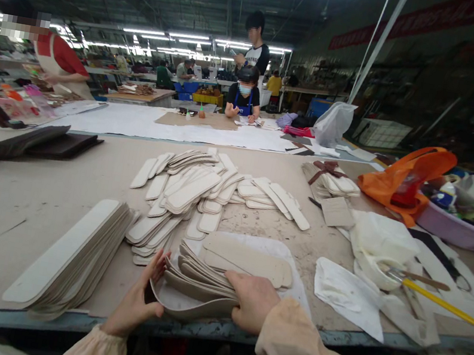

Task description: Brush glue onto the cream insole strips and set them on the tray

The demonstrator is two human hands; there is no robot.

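Note:
Near the front edge of the table, a fanned stack of beige strips (197, 280) bends between my hands, its layers spread at the left end. My left hand (135, 297) cups that end, thumb in front and fingers behind. My right hand (253, 301) is closed around the right end. Behind the stack, flat beige strips (246, 259) lie on a white sheet (298, 285). A tall leaning stack of long strips (70, 252) stands to the left. Farther back is a loose heap of round-ended pale strips (193, 191).
At right are crumpled white paper (347, 293), a white bowl (378, 271), a yellow stick (447, 306), an orange bag (405, 175) and a lilac basin (451, 225). Dark sheets (60, 145) lie at left. Co-workers are across the table, one seated person (243, 103) facing me.

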